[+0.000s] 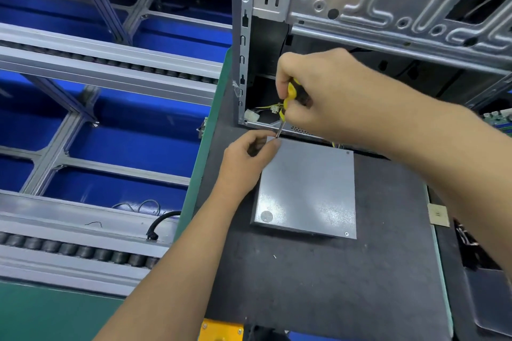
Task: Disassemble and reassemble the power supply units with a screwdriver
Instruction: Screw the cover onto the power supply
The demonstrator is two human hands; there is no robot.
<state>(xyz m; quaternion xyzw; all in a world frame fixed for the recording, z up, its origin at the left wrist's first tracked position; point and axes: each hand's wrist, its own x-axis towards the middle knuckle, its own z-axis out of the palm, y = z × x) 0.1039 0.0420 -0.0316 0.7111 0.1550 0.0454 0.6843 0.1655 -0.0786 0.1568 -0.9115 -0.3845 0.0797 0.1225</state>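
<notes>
From the head camera, a grey power supply unit lies flat on the dark mat of the bench, just in front of an open computer case that stands behind it, with yellow wires trailing from the case floor. The right hand is wrapped round the yellow-and-black handle of a screwdriver, whose shaft runs down to the unit's far-left corner. The left hand pinches at the shaft tip there, thumb and fingers curled; whether a screw sits between them is hidden. 2 screws show in the lid: 1 at the near-right corner, 1 at the far-right corner. Judging by this, the step in hand is working the far-left corner screw; loosening or tightening cannot be told. The next move calls for keeping the tip seated squarely and the shaft upright while the handle turns.
</notes>
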